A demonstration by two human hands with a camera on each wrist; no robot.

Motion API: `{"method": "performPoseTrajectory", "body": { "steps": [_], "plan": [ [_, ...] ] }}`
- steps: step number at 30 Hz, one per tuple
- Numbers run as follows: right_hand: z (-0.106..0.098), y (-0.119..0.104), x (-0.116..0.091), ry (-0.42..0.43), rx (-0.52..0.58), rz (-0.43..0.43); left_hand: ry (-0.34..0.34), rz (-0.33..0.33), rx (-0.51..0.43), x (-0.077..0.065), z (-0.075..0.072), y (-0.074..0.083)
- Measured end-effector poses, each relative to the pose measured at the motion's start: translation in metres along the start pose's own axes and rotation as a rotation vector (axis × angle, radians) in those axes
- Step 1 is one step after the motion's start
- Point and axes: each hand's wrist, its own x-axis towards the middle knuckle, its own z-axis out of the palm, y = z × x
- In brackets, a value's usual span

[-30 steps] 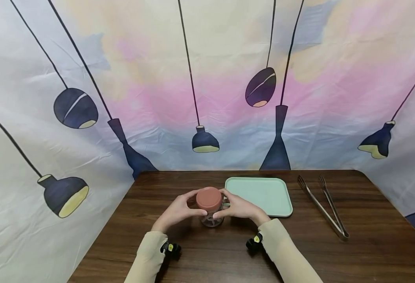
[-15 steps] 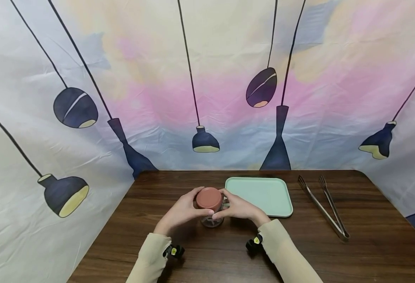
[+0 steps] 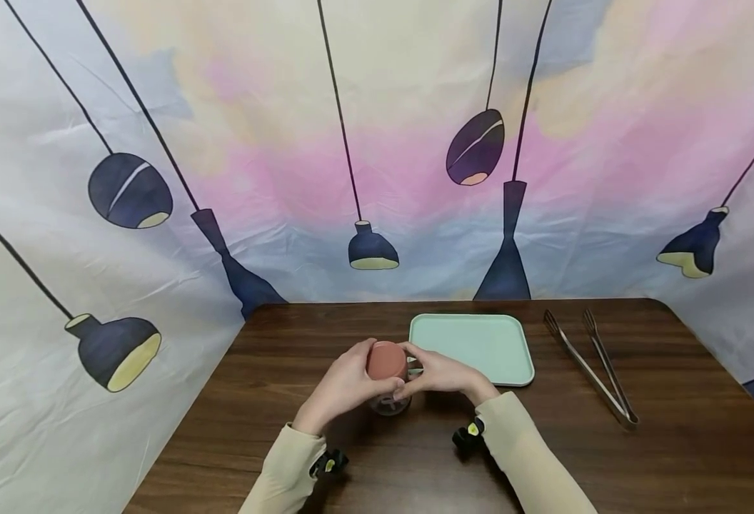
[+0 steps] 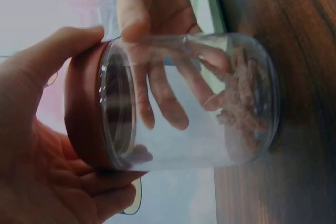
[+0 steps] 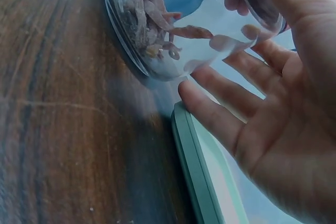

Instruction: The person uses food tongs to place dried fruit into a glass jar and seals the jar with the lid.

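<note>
A clear jar (image 4: 178, 150) with a reddish-brown lid (image 3: 387, 360) stands upright on the table between both hands. Brown dried strips (image 4: 244, 98) lie at its bottom, seen through the wall in both wrist views. My left hand (image 3: 350, 382) grips the lid, its thumb on the near side and fingers round the far side. My right hand (image 3: 443, 373) holds the jar's body from the right, thumb in front and fingers spread along the far wall. In the head view the hands cover much of the jar.
A mint-green tray (image 3: 473, 346) lies behind and right of the jar, close to the right hand. Metal tongs (image 3: 598, 378) rest spread on the wooden table (image 3: 248, 400) farther right. A patterned cloth (image 3: 274, 178) hangs behind the table.
My left hand has come round the lid to the right, its thumb sliding towards the right thumb. The right hand keeps its hold on the jar. The head view has tilted slightly.
</note>
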Motion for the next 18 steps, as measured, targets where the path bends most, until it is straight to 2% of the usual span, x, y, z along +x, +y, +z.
{"method": "performPoseTrajectory", "body": {
  "steps": [4,8,14,18],
  "plan": [
    [-0.002,-0.001,-0.001,-0.010,-0.017,0.004,-0.044,0.034,0.011,0.001,-0.004,-0.001],
    [-0.002,-0.002,-0.001,-0.021,-0.006,0.008,-0.060,0.020,0.039,0.000,-0.004,0.001],
    [0.000,-0.010,-0.003,-0.030,-0.001,0.013,0.004,-0.049,0.101,-0.004,-0.001,0.011],
    [0.003,-0.014,-0.002,-0.047,-0.024,0.006,0.049,-0.060,0.120,-0.007,0.002,0.019]
  ]
}}
